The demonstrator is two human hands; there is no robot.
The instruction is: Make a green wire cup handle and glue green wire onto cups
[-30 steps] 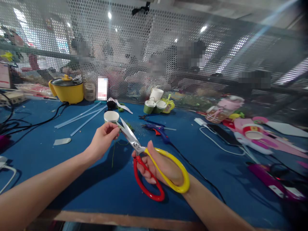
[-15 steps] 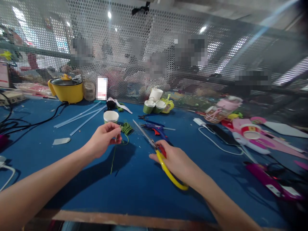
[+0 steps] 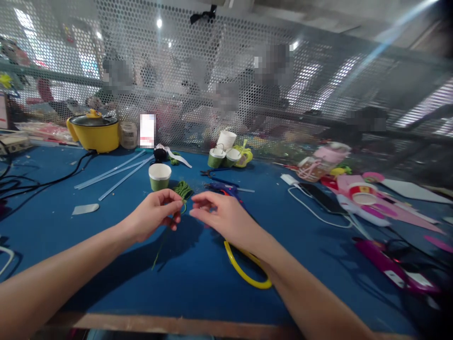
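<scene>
My left hand [image 3: 157, 213] is closed in a pinch on green yarn [image 3: 159, 255], whose loose end hangs below the fingers. Just behind the fingertips lies a small bundle of green yarn [image 3: 183, 190]. My right hand [image 3: 222, 215] is close beside the left, thumb and fingers slightly apart with nothing visible between them. Under the right hand and wrist are scissors with a yellow handle [image 3: 247, 278] on the table; their blades are hidden. Beyond the left hand stands a green and white paper cup [image 3: 160, 177].
A blue glue gun [image 3: 226, 189] and pliers [image 3: 212, 175] lie past the right hand. Small cups [image 3: 216, 157] stand at the back. To the left are clear glue sticks [image 3: 123, 178] and a yellow pot [image 3: 95, 134]; to the right, a phone [image 3: 322, 198] and cables.
My right hand has let go of the scissors, which now lie on the table, and has moved left to the left hand. The left hand still pinches the yarn.
</scene>
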